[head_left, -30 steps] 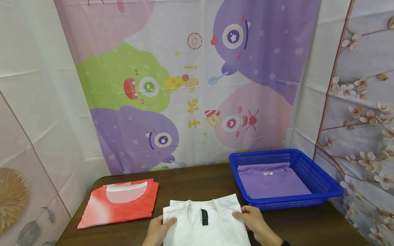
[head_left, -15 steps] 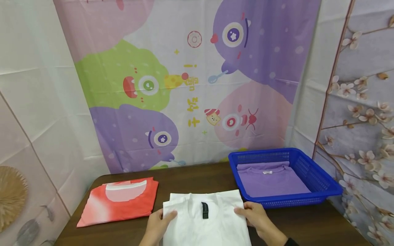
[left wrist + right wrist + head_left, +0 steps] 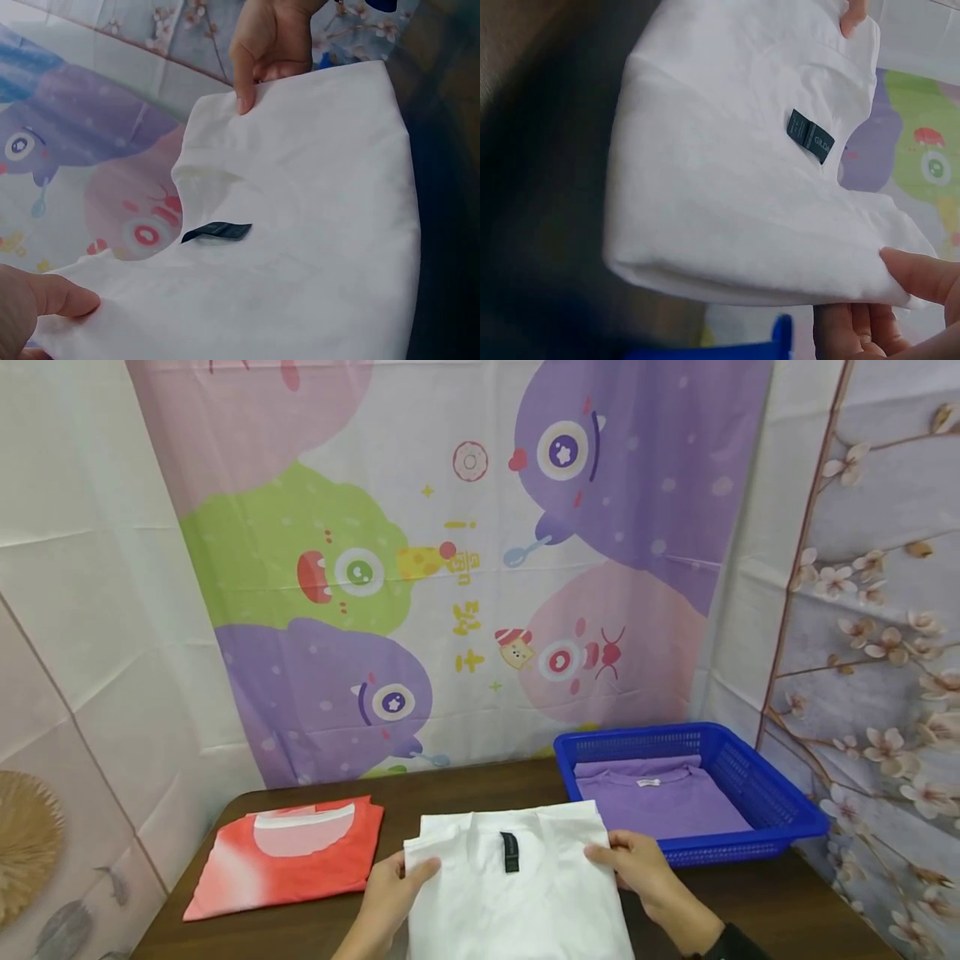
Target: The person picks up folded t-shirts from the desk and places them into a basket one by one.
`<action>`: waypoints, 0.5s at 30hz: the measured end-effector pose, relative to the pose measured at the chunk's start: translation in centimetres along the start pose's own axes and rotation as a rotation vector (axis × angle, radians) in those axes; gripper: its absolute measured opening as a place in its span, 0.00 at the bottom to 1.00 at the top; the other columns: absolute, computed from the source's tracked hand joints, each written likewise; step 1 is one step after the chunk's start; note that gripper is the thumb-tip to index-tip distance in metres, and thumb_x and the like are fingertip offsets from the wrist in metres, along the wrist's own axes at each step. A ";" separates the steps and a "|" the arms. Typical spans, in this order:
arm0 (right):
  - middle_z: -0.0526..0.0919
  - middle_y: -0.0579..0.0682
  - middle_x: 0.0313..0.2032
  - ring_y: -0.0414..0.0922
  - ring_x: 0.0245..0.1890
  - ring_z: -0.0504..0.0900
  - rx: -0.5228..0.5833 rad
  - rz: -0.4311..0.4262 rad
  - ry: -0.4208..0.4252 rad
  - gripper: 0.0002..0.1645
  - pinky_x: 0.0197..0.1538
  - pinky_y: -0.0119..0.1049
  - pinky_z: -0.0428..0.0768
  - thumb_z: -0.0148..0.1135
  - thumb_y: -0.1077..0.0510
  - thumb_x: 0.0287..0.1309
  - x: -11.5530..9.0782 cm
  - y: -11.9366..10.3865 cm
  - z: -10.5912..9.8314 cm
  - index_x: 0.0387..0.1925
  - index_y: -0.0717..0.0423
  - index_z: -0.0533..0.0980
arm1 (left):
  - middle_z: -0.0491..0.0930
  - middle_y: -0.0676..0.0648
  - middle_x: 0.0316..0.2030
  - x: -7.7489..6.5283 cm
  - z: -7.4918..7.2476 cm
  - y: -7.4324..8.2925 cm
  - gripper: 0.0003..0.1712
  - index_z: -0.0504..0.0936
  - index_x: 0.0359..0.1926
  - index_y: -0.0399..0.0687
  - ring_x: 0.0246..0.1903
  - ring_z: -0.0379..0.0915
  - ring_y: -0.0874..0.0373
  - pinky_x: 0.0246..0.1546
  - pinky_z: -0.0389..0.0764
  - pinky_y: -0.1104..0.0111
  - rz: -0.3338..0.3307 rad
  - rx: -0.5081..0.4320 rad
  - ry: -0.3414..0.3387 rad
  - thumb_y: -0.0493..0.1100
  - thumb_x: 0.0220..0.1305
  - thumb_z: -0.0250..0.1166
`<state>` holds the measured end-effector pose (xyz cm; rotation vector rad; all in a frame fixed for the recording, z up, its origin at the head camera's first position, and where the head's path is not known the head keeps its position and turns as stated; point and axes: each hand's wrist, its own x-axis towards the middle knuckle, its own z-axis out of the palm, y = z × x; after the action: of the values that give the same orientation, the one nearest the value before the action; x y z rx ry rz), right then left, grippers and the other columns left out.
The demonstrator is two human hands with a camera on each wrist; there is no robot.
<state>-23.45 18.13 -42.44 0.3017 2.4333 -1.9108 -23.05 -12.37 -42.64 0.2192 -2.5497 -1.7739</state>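
A folded white T-shirt (image 3: 517,893) with a dark neck label (image 3: 511,852) is held up by both hands in the head view. My left hand (image 3: 390,893) pinches its upper left corner, thumb on top. On the opposite corner my right hand (image 3: 647,875) grips the same way, fingers curled underneath, as the right wrist view shows. Seen from the left wrist, the white cloth (image 3: 300,195) is stretched between the two hands. Its top right corner overlaps the front of a blue plastic basket (image 3: 772,839) in the head view.
In the basket lies a folded purple T-shirt (image 3: 667,806). A folded red and white T-shirt (image 3: 292,856) lies on the left of the dark wooden table (image 3: 465,785). A cartoon-print curtain (image 3: 472,718) hangs behind the table, and a flower-print curtain (image 3: 862,693) is at the right.
Both hands have lifted the white T-shirt up and slightly right, toward the basket. The hold at both corners is the same. The red and purple T-shirts stay in place.
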 end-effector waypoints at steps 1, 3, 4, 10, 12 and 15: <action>0.82 0.45 0.27 0.40 0.29 0.80 -0.005 -0.004 -0.004 0.19 0.34 0.36 0.82 0.66 0.59 0.53 0.0 -0.3 -0.3 0.42 0.70 0.78 | 0.85 0.38 0.39 0.0 0.1 0.3 0.24 0.80 0.49 0.29 0.33 0.77 0.59 0.33 0.80 0.66 0.006 -0.001 0.004 0.46 0.59 0.66; 0.83 0.44 0.27 0.40 0.29 0.80 -0.015 -0.017 -0.008 0.20 0.34 0.36 0.82 0.66 0.58 0.54 0.0 -0.9 -0.9 0.43 0.71 0.77 | 0.85 0.39 0.39 -0.1 0.2 0.9 0.24 0.80 0.48 0.30 0.32 0.77 0.60 0.32 0.79 0.68 0.019 -0.006 0.009 0.46 0.59 0.67; 0.83 0.43 0.26 0.39 0.29 0.80 -0.018 -0.022 -0.007 0.20 0.34 0.35 0.81 0.66 0.58 0.54 0.0 -1.1 -1.2 0.43 0.71 0.77 | 0.85 0.39 0.38 -0.1 0.3 1.3 0.23 0.81 0.47 0.29 0.32 0.77 0.60 0.31 0.79 0.68 0.034 -0.012 0.008 0.46 0.59 0.66; 0.83 0.42 0.26 0.39 0.28 0.80 -0.063 -0.057 0.010 0.20 0.33 0.34 0.81 0.66 0.57 0.56 0.0 -2.5 -2.9 0.43 0.71 0.76 | 0.85 0.40 0.36 0.0 1.1 2.8 0.22 0.81 0.46 0.29 0.31 0.76 0.61 0.29 0.78 0.69 0.117 -0.034 -0.024 0.45 0.59 0.66; 0.82 0.42 0.25 0.38 0.28 0.79 -0.084 -0.063 0.015 0.20 0.32 0.34 0.80 0.65 0.56 0.56 0.0 -2.8 -3.4 0.42 0.70 0.77 | 0.85 0.40 0.37 0.1 1.4 3.2 0.23 0.80 0.47 0.29 0.31 0.76 0.61 0.30 0.79 0.69 0.124 -0.047 -0.038 0.46 0.60 0.65; 0.81 0.40 0.24 0.38 0.27 0.78 -0.111 -0.061 0.025 0.19 0.31 0.33 0.79 0.65 0.55 0.57 0.1 -3.2 -4.2 0.41 0.68 0.77 | 0.85 0.40 0.38 0.3 1.9 3.8 0.23 0.80 0.48 0.29 0.32 0.77 0.61 0.31 0.80 0.69 0.136 -0.074 -0.058 0.46 0.61 0.65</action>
<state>-23.69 21.47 -38.31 0.2516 2.5814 -1.7962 -23.89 -9.33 -39.74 -0.0076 -2.4643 -1.8446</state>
